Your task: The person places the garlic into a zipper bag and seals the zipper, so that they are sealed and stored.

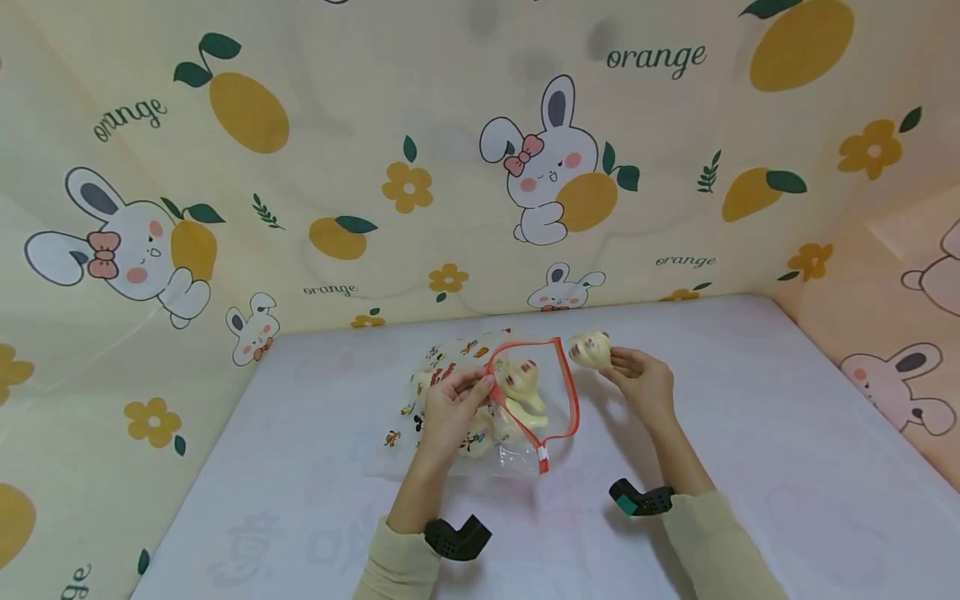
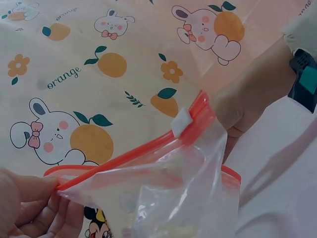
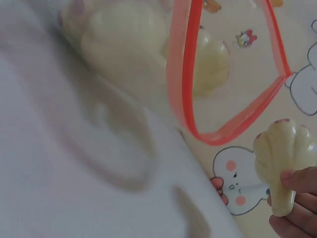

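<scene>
A clear zip bag (image 1: pixel 397 421) printed with small cartoon figures lies on the table. Its orange-red zip rim (image 1: pixel 573 396) gapes toward the right, with a white slider (image 2: pixel 182 123) on one end. The left hand (image 1: pixel 452 408) pinches the rim's left side between thumb and fingers. Inside the bag sit several cream pieces (image 1: pixel 519 377), partly hidden by the film and the hand. Just right of the mouth, the right hand (image 1: pixel 647 383) holds another cream paw-shaped piece (image 3: pixel 282 153) by its narrow stem, its lobed end marked purple at the tips.
The table (image 1: pixel 300 467) has a pale white cover. Behind and beside it hangs a cream cloth (image 1: pixel 420 108) printed with rabbits and oranges. Each wrist wears a black camera band (image 1: pixel 459 538).
</scene>
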`<state>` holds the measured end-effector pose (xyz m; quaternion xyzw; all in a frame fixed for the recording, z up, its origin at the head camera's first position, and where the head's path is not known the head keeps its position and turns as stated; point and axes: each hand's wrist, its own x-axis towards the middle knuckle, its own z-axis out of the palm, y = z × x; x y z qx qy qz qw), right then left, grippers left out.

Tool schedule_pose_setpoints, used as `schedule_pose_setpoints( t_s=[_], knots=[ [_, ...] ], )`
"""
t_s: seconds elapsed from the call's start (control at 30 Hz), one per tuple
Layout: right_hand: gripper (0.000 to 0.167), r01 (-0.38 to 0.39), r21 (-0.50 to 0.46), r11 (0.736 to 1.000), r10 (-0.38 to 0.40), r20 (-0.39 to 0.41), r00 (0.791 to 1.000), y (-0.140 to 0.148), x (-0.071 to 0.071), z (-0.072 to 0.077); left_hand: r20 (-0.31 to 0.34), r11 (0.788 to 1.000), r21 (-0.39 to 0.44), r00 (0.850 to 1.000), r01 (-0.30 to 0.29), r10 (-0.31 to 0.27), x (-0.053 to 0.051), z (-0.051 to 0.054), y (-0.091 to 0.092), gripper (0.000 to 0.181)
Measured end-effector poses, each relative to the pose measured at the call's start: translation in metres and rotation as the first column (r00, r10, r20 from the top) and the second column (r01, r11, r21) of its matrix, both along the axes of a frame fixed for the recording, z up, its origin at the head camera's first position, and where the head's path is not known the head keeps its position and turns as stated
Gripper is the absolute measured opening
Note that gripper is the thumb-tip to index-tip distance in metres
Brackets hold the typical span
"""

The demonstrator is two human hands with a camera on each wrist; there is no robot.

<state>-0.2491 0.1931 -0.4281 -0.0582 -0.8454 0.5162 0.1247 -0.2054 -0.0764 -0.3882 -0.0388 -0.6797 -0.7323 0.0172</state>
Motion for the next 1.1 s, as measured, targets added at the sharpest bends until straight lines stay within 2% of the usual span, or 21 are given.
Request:
schedule_pose_setpoints(
  t_s=[0.13, 0.57, 0.83, 1.1],
  knots=[
    [0.038, -0.016, -0.045, 0.999, 0.015, -0.018, 1.000, -0.003, 0.003, 0.003, -0.017, 1.000, 0.012, 1.000, 0.003, -0.003, -0.001, -0.001, -0.001, 0.026],
    [0.039, -0.046, -0.074, 0.996, 0.044, -0.032, 0.999, -0.010, 0.016, 0.015, -0.022, 1.000, 0.003, 1.000, 0.006, -0.006, -0.001, -0.001, -0.002, 0.026],
    [0.038, -0.062, -0.107, 0.992, 0.060, -0.019, 0.998, -0.014, 0.021, 0.022, 0.005, 1.000, 0.024, 1.000, -0.004, 0.004, 0.000, 0.003, -0.003, 0.024],
    [0.037, -0.063, -0.145, 0.987, 0.054, -0.062, 0.997, -0.017, 0.023, 0.029, 0.011, 1.000, 0.031, 1.000, -0.003, 0.003, 0.001, 0.005, -0.005, 0.024]
  ],
)
